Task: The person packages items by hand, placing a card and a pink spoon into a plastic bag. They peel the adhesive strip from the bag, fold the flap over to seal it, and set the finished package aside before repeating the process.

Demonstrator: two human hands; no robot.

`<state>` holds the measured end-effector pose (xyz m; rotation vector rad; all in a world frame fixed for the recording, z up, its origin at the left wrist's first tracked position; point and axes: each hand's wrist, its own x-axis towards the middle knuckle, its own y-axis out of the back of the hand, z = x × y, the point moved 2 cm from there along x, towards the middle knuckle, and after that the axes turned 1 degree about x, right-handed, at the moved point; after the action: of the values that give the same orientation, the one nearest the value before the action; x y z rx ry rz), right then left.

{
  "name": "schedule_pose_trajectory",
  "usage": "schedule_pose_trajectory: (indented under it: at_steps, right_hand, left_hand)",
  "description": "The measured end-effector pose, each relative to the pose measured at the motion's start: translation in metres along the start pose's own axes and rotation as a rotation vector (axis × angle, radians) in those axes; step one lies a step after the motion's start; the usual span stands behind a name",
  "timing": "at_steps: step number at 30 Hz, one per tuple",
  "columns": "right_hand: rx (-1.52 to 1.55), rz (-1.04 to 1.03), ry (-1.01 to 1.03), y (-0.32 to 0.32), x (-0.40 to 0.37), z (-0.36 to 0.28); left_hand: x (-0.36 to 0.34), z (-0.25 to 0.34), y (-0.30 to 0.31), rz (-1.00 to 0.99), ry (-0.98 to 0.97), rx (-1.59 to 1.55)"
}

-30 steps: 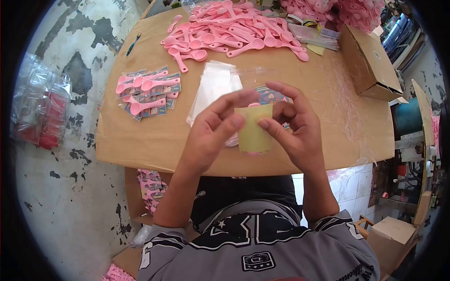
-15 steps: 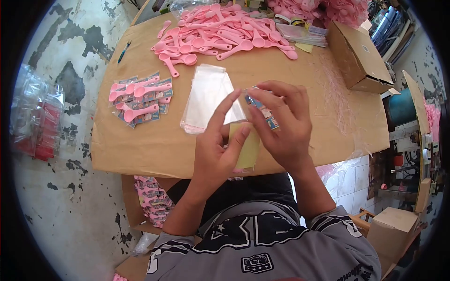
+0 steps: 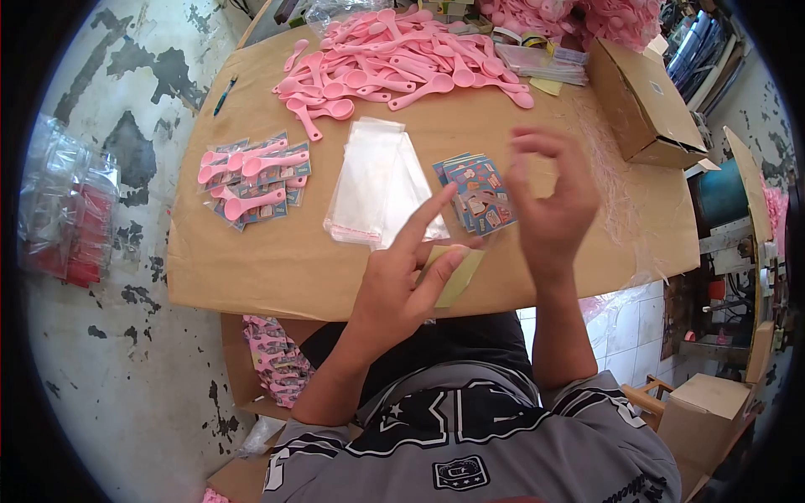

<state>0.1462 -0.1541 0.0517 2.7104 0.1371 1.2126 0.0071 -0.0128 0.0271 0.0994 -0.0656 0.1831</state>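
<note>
Yellowish card (image 3: pixel 458 278): held low at the near edge of the table (image 3: pixel 251 272), tilted, its upper part covered by the thumb. Left hand (image 3: pixel 407 285) grips it narrowly, thumb pressed on its face, forefinger extended toward the printed cards (image 3: pixel 485 198). What lies beneath the card in that grip is hidden; cannot tell. Right hand (image 3: pixel 553 197) is raised, to the right of the printed cards; thumb and forefinger curve toward each other with a wide gap between them, fingertips blurred. Printed cards, blue with small pictures, form a fanned, overlapping stack between the two hands. Clear bags (image 3: pixel 373 180) lie in a loose stack just left of the printed cards, pinkish strip along the near end. Farther left, packed spoons (image 3: pixel 256 172) overlap in a group, each pink spoon lying over a printed backing. Loose spoons (image 3: pixel 402 71), pink, are heaped at the far side of the table. Pen (image 3: pixel 225 96) rests near the far left edge. Cardboard box (image 3: pixel 646 105) stands at the right side of the table.
</note>
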Motion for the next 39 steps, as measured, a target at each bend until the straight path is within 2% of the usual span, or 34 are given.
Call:
schedule_pose_trajectory:
  at_steps: [2,4,6,9,13,18,24,27,30,31,33,37,39]
  right_hand:
    - [0.322,0.161,-0.180,0.011,0.005,0.018]
    - [0.134,0.024,-0.066,0.016,0.007,0.010]
    - [-0.072,-0.128,0.082,0.017,0.005,-0.002]
    - [-0.190,-0.203,0.240,0.002,-0.006,-0.019]
    - [-0.243,-0.184,0.318,-0.011,-0.010,-0.021]
    - [-0.269,-0.165,0.341,-0.020,-0.014,-0.020]
    - [-0.169,-0.137,0.252,-0.018,-0.011,-0.021]
    - [-0.095,-0.012,0.100,-0.001,0.001,-0.007]
    - [0.341,0.239,-0.136,0.017,0.014,0.009]
    - [0.315,0.199,-0.142,0.022,0.013,0.010]
    - [0.261,0.123,-0.152,0.032,0.008,0.009]
    - [0.128,-0.204,-0.074,0.019,-0.007,-0.009]
    - [0.017,-0.213,0.037,0.011,-0.007,-0.021]
  left_hand:
    - [0.000,-0.001,0.001,0.023,0.051,-0.146]
    - [0.003,0.002,0.004,0.046,0.098,-0.230]
    - [0.005,0.001,0.003,0.054,0.059,-0.237]
    - [0.006,0.001,-0.002,0.066,0.021,-0.243]
    - [0.003,-0.005,-0.001,0.054,-0.028,-0.198]
    - [0.000,-0.002,0.002,0.091,-0.040,0.100]
    - [-0.001,0.007,0.001,0.051,-0.107,0.213]
    - [-0.003,-0.004,0.000,0.016,-0.053,0.061]
    - [-0.003,0.001,0.004,0.058,0.060,-0.239]
    - [-0.002,0.004,0.005,0.080,0.105,-0.352]
    - [0.002,0.000,0.007,0.132,0.061,-0.328]
    - [0.008,0.005,0.000,0.131,-0.010,-0.325]
    - [0.009,0.003,-0.007,0.144,-0.068,-0.301]
